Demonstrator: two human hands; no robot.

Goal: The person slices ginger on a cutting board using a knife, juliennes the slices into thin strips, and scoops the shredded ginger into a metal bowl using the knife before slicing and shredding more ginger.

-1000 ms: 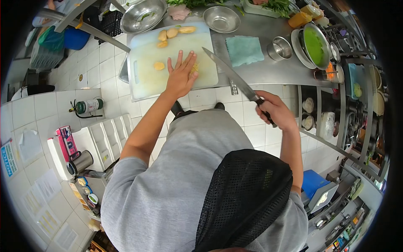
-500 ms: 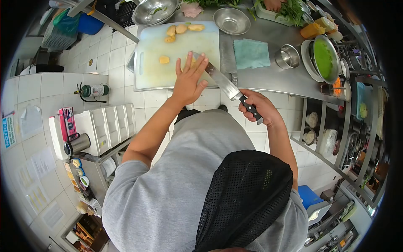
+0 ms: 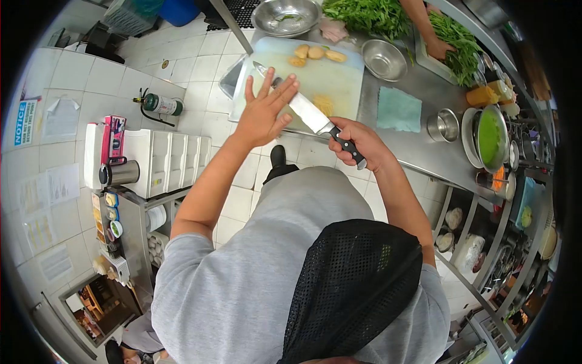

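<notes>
My right hand grips the black handle of a kitchen knife. Its wide blade slants up and left above the white cutting board. My left hand has its fingers spread over the front part of the blade, hiding some of it; whether they touch the blade or something under it, I cannot tell. A small heap of finely cut yellow food lies on the board right of the blade. Several peeled yellowish pieces, possibly ginger, sit near the board's far edge.
Beyond the board are a metal bowl and leafy greens. Rightward stand another bowl, a teal cloth, a steel cup and a pan of green liquid. Another person's hand reaches into a tray of greens.
The view has swung, shifting the board rightward. My left hand and the knife now lie farther left over the board. The yellow heap shows; the lone piece near the middle is out of sight.
</notes>
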